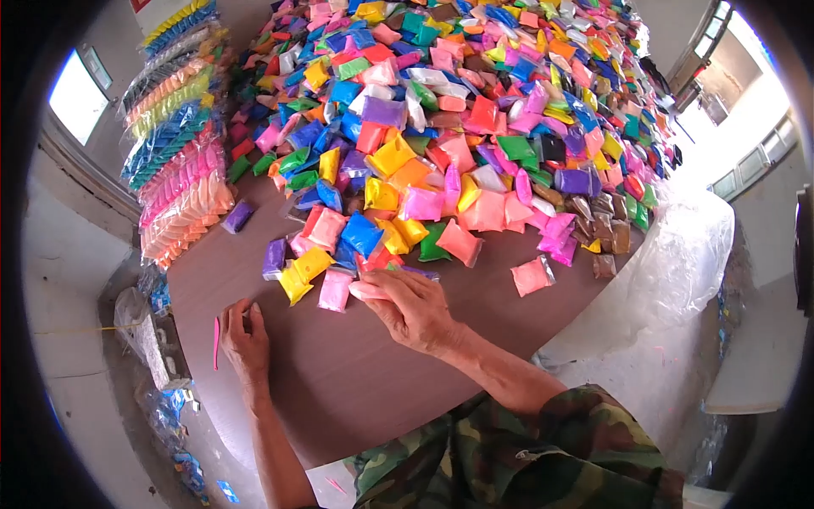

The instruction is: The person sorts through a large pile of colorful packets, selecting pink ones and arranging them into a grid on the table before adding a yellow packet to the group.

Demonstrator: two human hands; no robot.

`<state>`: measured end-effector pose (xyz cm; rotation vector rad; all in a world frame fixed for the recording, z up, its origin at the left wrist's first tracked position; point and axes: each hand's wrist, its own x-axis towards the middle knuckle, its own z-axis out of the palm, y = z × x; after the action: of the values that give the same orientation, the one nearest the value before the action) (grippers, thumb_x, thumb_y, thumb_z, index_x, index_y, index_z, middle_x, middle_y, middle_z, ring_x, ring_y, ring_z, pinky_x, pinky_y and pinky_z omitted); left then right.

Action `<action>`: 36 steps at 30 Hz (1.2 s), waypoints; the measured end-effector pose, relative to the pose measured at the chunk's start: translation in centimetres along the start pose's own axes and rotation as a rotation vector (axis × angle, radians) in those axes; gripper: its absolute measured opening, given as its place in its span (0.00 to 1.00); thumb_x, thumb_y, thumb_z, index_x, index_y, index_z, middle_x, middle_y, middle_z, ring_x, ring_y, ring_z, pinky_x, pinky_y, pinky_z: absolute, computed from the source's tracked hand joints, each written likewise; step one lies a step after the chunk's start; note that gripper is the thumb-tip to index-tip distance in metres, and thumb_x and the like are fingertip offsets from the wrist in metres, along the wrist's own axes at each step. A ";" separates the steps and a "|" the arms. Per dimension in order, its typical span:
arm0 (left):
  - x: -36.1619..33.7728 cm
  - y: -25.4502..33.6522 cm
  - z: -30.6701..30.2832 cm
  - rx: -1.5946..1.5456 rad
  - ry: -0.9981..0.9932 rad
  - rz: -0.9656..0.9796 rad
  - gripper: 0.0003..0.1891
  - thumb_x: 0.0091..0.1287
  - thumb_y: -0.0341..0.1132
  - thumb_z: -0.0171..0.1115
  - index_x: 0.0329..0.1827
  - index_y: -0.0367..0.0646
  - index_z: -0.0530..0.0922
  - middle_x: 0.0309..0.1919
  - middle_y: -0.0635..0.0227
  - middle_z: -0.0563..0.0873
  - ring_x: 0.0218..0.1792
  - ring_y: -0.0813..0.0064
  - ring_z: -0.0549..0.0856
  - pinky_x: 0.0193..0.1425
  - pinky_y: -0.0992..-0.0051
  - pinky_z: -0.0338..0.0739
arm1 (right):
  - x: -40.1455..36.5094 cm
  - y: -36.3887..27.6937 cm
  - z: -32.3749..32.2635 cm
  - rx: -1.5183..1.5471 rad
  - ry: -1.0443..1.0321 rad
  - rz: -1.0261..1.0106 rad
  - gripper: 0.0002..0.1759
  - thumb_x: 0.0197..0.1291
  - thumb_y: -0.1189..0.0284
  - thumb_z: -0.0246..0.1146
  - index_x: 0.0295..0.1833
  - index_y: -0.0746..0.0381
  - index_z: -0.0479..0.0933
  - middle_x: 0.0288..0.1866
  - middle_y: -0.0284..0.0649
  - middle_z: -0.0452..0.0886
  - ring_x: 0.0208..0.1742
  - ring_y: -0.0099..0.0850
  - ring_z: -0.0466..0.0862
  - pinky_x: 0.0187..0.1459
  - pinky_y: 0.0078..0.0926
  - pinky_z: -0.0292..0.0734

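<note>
My right hand is closed on a pale pink packet, pinched between thumb and fingers just above the table's near part. Beside that packet lies another pink packet, with a yellow packet to its left. My left hand rests on the brown table near its left edge, fingers curled together; what they may hold is hidden. Just left of that hand is a thin pink strip.
A large heap of small coloured packets covers the table's far part. Bundled rows of packets stack at the left. One pink packet lies apart at the right. A clear plastic bag hangs by the right edge.
</note>
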<state>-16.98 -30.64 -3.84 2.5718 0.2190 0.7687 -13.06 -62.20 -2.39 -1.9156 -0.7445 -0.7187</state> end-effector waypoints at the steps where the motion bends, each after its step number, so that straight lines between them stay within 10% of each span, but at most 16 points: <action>1: -0.1 -0.2 0.2 -0.001 0.005 0.009 0.08 0.70 0.29 0.69 0.50 0.39 0.85 0.45 0.56 0.88 0.45 0.55 0.87 0.47 0.61 0.83 | 0.2 -0.1 -0.1 0.067 0.019 0.015 0.18 0.67 0.69 0.74 0.58 0.62 0.80 0.46 0.43 0.89 0.44 0.43 0.91 0.43 0.37 0.87; 10: 0.0 -0.4 0.3 0.004 -0.003 0.013 0.07 0.72 0.29 0.68 0.50 0.40 0.85 0.43 0.59 0.87 0.37 0.61 0.86 0.40 0.63 0.81 | -3.2 -2.9 -2.3 0.356 -0.166 0.487 0.10 0.75 0.70 0.66 0.50 0.67 0.77 0.29 0.48 0.80 0.26 0.39 0.83 0.30 0.35 0.77; 21: -0.2 -1.2 0.4 0.028 0.026 0.026 0.09 0.71 0.30 0.70 0.51 0.40 0.85 0.44 0.57 0.87 0.42 0.60 0.87 0.45 0.63 0.83 | -5.0 -3.4 -5.4 0.497 -0.154 0.794 0.16 0.78 0.67 0.62 0.60 0.67 0.80 0.34 0.37 0.83 0.35 0.16 0.81 0.36 0.23 0.79; 29: -1.4 1.6 -0.9 -0.138 0.081 0.006 0.08 0.71 0.30 0.69 0.50 0.39 0.85 0.35 0.60 0.87 0.32 0.68 0.87 0.38 0.70 0.81 | -5.2 -3.4 -5.4 0.501 -0.206 0.798 0.15 0.75 0.65 0.67 0.54 0.67 0.81 0.36 0.39 0.84 0.35 0.18 0.82 0.35 0.24 0.78; 36: -9.1 16.4 -1.2 -0.621 -0.329 -0.062 0.19 0.68 0.34 0.72 0.58 0.35 0.84 0.42 0.60 0.89 0.42 0.71 0.88 0.49 0.70 0.83 | -4.9 -3.2 -5.2 0.356 -0.163 0.477 0.13 0.70 0.69 0.71 0.52 0.67 0.84 0.42 0.37 0.84 0.39 0.22 0.81 0.40 0.26 0.78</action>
<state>-24.86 -47.24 0.21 2.0404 -0.0433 0.3085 -19.49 -66.66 -2.17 -1.7368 -0.4464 -0.1246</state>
